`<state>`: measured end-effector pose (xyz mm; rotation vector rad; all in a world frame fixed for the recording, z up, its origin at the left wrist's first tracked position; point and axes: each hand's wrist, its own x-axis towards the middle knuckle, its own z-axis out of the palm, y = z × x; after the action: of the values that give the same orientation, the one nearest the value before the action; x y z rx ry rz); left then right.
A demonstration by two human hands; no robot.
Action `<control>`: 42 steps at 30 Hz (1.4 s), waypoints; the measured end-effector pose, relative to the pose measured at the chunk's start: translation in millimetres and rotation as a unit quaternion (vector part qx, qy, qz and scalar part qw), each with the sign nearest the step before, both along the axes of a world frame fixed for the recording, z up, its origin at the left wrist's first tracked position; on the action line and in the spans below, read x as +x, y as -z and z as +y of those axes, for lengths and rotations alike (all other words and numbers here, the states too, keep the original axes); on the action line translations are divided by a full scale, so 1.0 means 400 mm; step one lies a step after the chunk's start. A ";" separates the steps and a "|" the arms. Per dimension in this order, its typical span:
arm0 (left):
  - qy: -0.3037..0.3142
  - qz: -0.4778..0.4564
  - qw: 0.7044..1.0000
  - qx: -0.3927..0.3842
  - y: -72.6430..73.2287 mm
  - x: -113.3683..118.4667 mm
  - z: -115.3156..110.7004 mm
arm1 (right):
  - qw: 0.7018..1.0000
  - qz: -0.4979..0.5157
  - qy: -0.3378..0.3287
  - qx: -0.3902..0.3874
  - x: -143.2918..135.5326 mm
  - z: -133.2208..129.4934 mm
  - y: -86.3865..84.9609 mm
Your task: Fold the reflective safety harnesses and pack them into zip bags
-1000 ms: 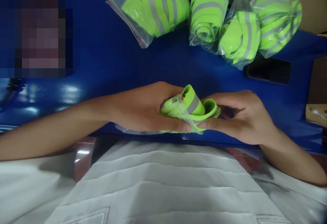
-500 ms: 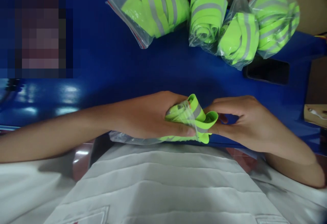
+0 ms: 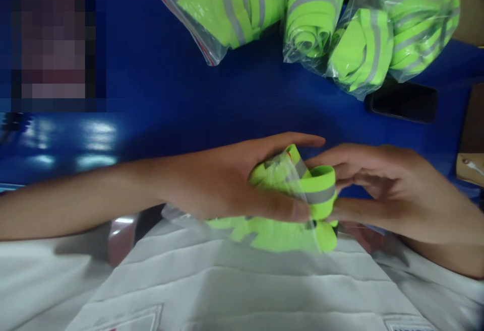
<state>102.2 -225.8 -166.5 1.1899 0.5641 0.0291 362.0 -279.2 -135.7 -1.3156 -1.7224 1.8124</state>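
Glossy blue spreads across the counter [image 3: 151, 89], with bright light reflections at its left side and brown cardboard [image 3: 469, 23] behind its far right corner. Five clear bags of lime fabric with grey stripes can be counted: four on the counter and one between the hands.

Those four form a row at the far side: the leftmost bag [image 3: 234, 8] lies tilted, its red-lined mouth toward the left; the second bag [image 3: 313, 13] shows coiled ends; the third bag [image 3: 363, 51] sits a little nearer the person; and the fourth bag [image 3: 423, 23] is at the right end. One dark phone [image 3: 404, 102] lies just below the last two, and one small white item [image 3: 471, 166] is on cardboard at the right edge.

Close to the person's pale garment [image 3: 227, 280], the left hand [image 3: 230, 180] grips the held bag [image 3: 264, 235] under its thumb, index finger stretched out. Looped lime band [image 3: 321, 185] pokes from the bag's right end, pinched between thumb and fingers of the right hand [image 3: 393, 185].

Two outlined patches show low on the garment, a left patch [image 3: 132, 321] and a right patch [image 3: 406, 323]; the right one seems to carry lettering, cut off and unreadable.
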 end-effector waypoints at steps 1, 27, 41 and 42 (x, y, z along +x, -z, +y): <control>0.000 -0.003 1.000 -0.020 -0.007 -0.001 -0.012 | 1.000 0.004 -0.011 -0.028 0.007 -0.006 -0.015; 0.143 0.129 0.975 0.108 -0.012 -0.033 0.044 | 0.995 0.050 0.007 -0.084 -0.026 0.016 0.033; 0.143 0.088 0.954 0.247 -0.007 0.000 -0.009 | 0.974 -0.038 -0.011 0.224 -0.090 -0.062 0.037; 0.152 0.090 0.948 0.264 -0.014 -0.004 -0.014 | 0.969 -0.042 -0.010 0.244 -0.093 -0.069 0.037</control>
<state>100.4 -231.3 -161.1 1.8076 0.5411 -0.2061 325.0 -306.6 -150.6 -1.1748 -2.0587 1.2322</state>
